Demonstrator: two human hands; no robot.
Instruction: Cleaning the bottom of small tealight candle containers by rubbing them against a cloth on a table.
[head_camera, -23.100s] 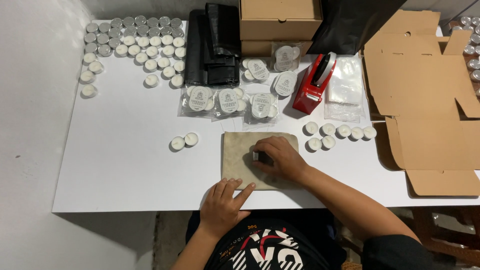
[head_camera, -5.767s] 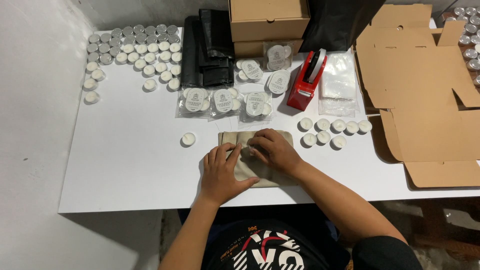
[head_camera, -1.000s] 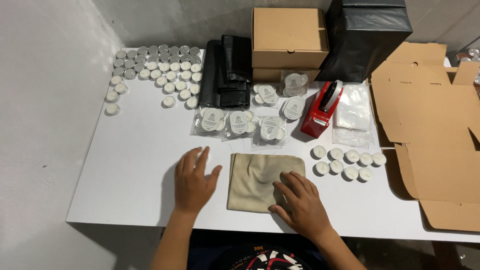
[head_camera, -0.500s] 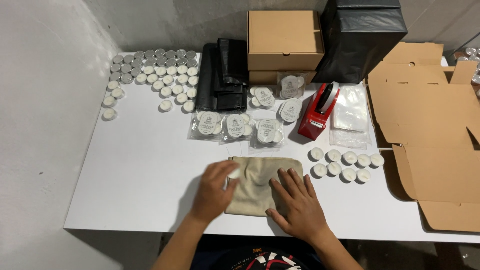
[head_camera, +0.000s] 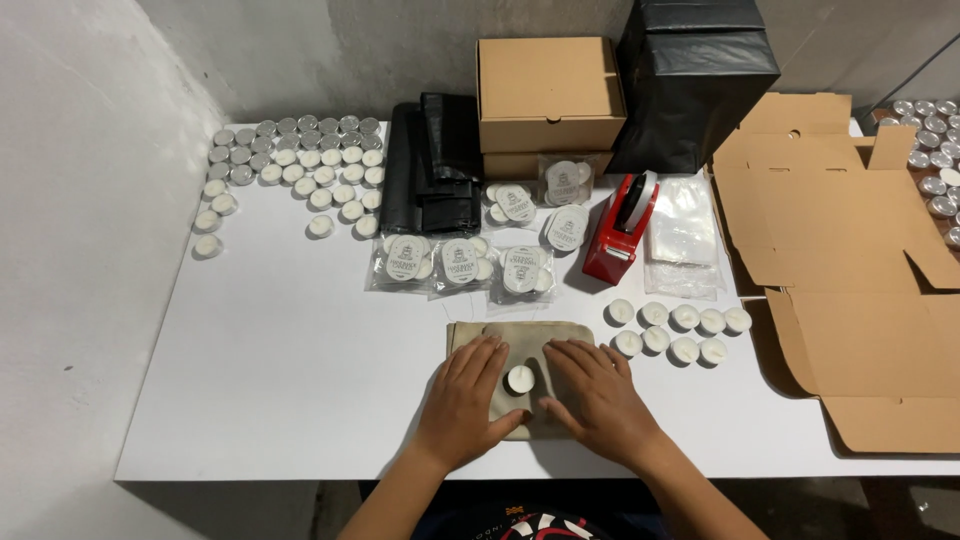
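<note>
A single small white candle (head_camera: 519, 380) in its round cup sits low in the centre of the frame, on top of a beige cloth (head_camera: 520, 345) that lies flat on the white table (head_camera: 280, 380). The left hand (head_camera: 465, 400) lies flat on the cloth just left of the candle, fingers spread and gripping nothing; the right hand (head_camera: 595, 395) lies the same way just to its right, palm down and open, so the candle sits between the two thumbs. Half a second ago the left hand was blurred over the cloth's left side and no candle showed there; a second ago that hand lay on the bare table left of the cloth. To the right of the cloth stands a cluster of loose candles (head_camera: 678, 332), and above it lie clear packets of candles (head_camera: 460, 262) and a red tape dispenser (head_camera: 618, 230).
</note>
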